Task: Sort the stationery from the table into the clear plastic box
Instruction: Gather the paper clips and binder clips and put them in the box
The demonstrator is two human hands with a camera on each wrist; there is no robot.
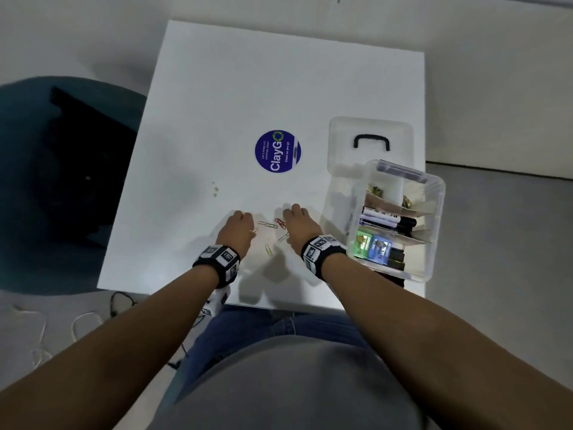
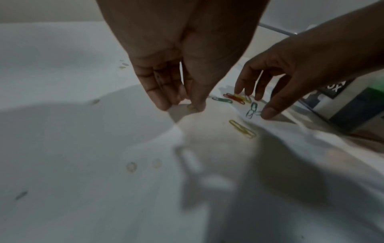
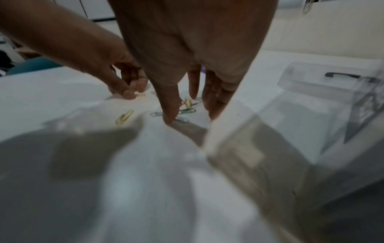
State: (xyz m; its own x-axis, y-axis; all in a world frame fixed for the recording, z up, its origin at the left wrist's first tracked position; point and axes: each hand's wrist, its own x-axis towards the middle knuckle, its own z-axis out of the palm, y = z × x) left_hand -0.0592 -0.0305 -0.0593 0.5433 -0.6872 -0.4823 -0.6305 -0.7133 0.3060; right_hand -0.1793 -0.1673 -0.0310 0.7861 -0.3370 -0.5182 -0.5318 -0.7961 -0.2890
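Several loose paper clips (image 1: 272, 231) scattered just left of the clear plastic box (image 1: 434, 231), hence left hand (image 1: 236, 227) apparently pinching a yellow one, right hand (image 1: 297, 223) fingertips spread down on the rest to gather them boxward.

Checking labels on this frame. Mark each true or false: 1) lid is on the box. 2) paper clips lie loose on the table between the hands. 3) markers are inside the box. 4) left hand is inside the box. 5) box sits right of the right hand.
1) False: the lid lies on the table behind the open clear plastic box.
2) True: paper clips lie loose there.
3) True: markers lie in a middle compartment.
4) False: the left hand is at the clips on the table.
5) True: it stands right of the right hand.
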